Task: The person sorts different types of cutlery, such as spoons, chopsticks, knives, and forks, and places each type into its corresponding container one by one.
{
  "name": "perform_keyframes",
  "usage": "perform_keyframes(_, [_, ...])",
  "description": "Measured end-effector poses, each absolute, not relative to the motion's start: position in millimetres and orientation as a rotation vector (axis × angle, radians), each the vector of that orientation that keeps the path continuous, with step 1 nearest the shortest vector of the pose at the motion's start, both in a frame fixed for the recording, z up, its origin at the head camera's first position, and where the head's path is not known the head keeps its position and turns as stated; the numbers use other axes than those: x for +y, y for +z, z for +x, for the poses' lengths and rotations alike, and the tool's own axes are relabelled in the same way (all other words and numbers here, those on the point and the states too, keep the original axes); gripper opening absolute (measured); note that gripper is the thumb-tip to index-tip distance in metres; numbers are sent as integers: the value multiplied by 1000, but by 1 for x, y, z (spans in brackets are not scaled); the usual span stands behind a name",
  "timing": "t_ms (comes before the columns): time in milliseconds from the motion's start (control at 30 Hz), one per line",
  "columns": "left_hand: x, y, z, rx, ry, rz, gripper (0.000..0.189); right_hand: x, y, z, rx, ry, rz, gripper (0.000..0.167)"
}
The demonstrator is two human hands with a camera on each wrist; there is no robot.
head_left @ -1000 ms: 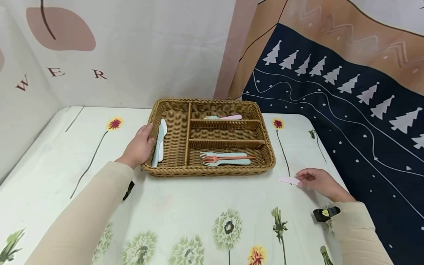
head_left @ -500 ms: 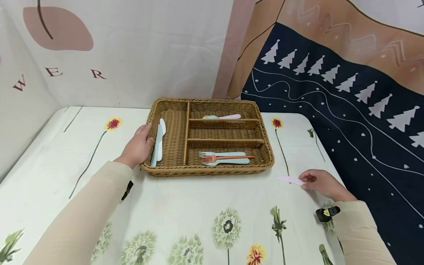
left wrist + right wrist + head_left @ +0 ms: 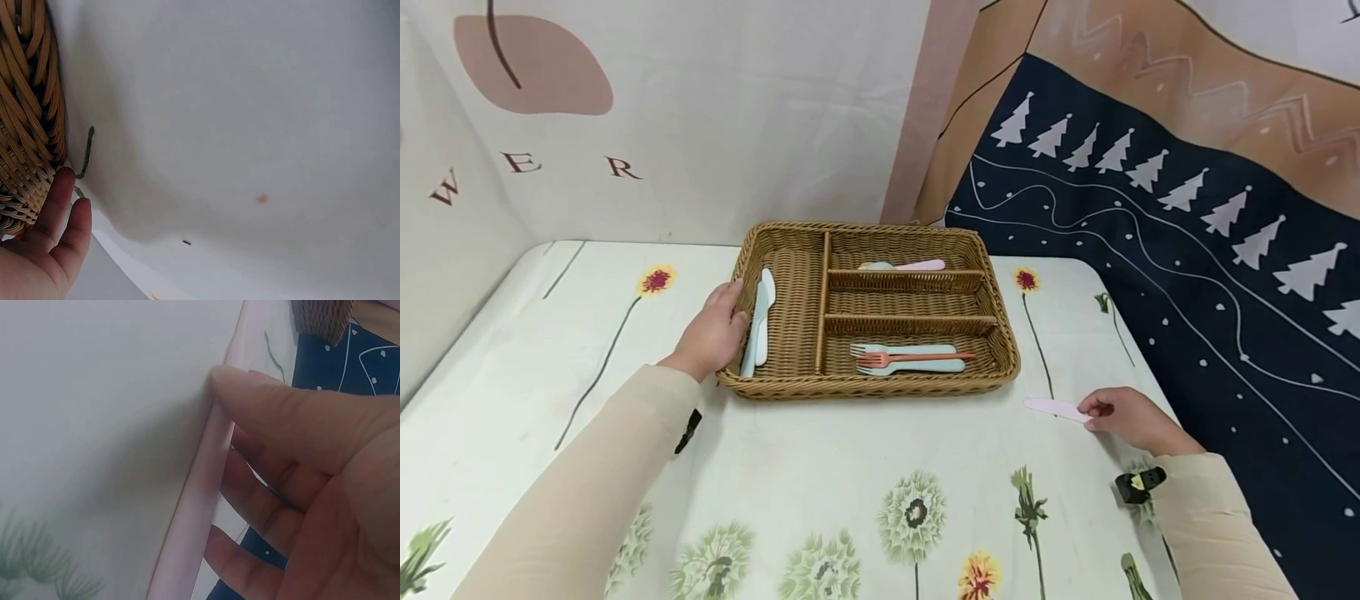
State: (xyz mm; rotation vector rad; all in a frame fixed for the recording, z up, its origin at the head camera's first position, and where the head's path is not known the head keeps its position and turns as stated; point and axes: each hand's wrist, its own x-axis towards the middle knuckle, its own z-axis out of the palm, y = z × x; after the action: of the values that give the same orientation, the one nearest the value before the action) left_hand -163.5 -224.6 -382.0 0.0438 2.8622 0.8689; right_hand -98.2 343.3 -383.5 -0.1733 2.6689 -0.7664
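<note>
A brown wicker cutlery basket point(image 3: 917, 385) with several compartments stands on the table. My left hand point(image 3: 709, 332) grips its left rim; in the left wrist view, two fingers point(image 3: 74, 240) lie against the outer wicker wall. Low over the table, right of the basket, my right hand point(image 3: 1131, 419) pinches a pale pink knife point(image 3: 1051, 407) between thumb and fingers, its blade pointing left. The right wrist view has the knife point(image 3: 190, 531) running past the thumb. A light blue knife point(image 3: 754, 333) and a white knife point(image 3: 763, 340) lie in the left compartment.
In the front right compartment are two light blue forks point(image 3: 925, 366) and an orange fork point(image 3: 874, 359). The back compartment holds a pink-handled piece point(image 3: 923, 265) and a pale blue one, partly hidden by a divider point(image 3: 910, 272). Cloth hangs behind the flower-print tablecloth point(image 3: 820, 467).
My right hand has shifted slightly right along the pink knife, so more of the knife shows. The left hand and basket stay in place.
</note>
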Motion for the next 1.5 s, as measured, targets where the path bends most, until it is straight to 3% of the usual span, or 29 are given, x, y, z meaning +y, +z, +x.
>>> perform_keyframes(433, [-225, -381, -162, 2857, 879, 41, 59, 344, -383, -92, 2700, -814, -231, 9])
perform_keyframes(833, [-224, -380, -161, 2847, 883, 34, 58, 330, -364, -98, 3013, -957, -2, 19])
perform_keyframes(1500, [-224, -380, -162, 2860, 871, 34, 58, 230, -332, -123, 2744, -1697, 190, 31])
